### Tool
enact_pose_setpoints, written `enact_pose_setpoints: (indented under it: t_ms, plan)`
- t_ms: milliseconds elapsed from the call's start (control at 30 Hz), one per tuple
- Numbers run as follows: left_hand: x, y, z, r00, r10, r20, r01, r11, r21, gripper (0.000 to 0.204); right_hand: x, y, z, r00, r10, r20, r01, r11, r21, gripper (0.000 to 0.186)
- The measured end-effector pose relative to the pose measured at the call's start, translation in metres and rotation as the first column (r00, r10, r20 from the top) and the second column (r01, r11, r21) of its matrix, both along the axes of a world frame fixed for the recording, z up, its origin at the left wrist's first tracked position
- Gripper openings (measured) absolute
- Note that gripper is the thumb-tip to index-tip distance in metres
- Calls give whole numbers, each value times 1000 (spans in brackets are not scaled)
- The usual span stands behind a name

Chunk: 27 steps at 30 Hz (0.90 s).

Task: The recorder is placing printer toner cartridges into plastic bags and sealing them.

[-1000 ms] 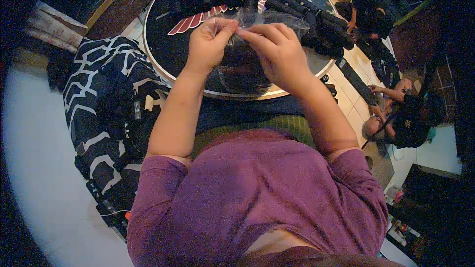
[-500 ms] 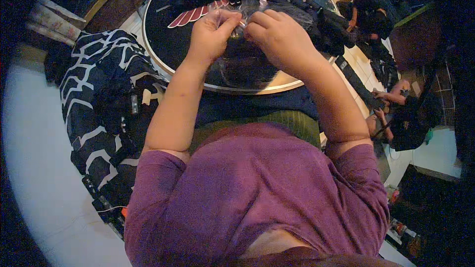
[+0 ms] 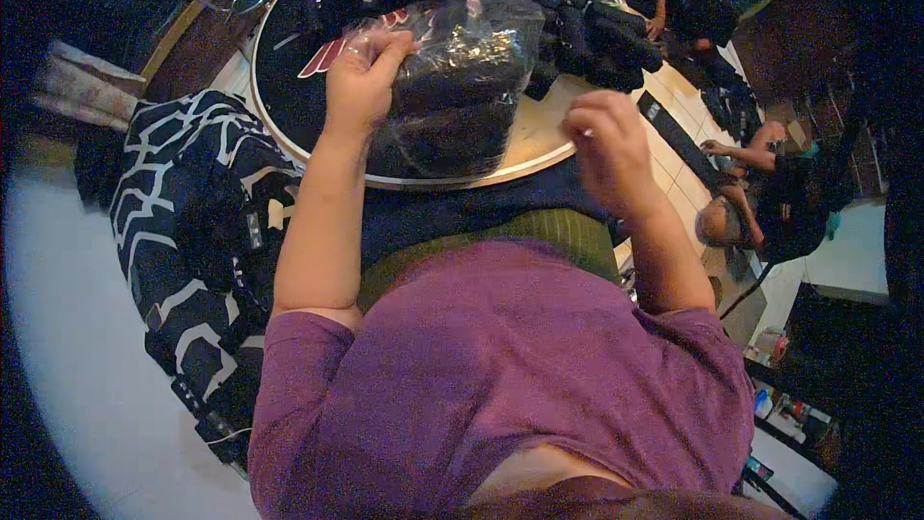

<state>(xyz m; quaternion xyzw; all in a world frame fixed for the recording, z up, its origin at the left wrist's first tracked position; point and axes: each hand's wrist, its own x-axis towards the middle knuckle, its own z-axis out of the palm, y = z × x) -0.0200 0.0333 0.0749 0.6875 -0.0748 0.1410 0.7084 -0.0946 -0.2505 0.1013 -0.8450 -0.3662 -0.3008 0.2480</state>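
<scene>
Pinching the clear bag (image 3: 460, 101), the left hand (image 3: 361, 87) probably steadies it; the right hand (image 3: 612, 146) curls, its grip unclear.

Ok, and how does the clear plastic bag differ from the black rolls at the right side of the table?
Surface: the clear plastic bag is shiny and see-through; the black rolls look dull and opaque.
Shape: the bag is one broad package; the rolls are several long, narrow pieces.
Hold: the left hand pinches the bag's left side; neither of the wearer's hands touches the rolls.
Both look mostly dark.
</scene>
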Motion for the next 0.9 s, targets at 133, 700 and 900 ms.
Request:
enact_pose_setpoints:
  t_ms: [133, 700, 900]
  plan:
    - [-7, -1, 2, 998, -2, 60, 2, 1000, 10, 8, 22, -51, -19, 832, -82, -548, 267, 926, 267, 16]
    - [-15, -11, 10, 998, 50, 29, -52, 997, 61, 13, 106, -71, -170, 181, -727, -663, 580, 623, -525, 75]
    - [-17, -18, 12, 994, 100, -42, -101, 995, -24, 21, 91, -43, -119, 763, -591, -261, 622, 781, 49, 65]
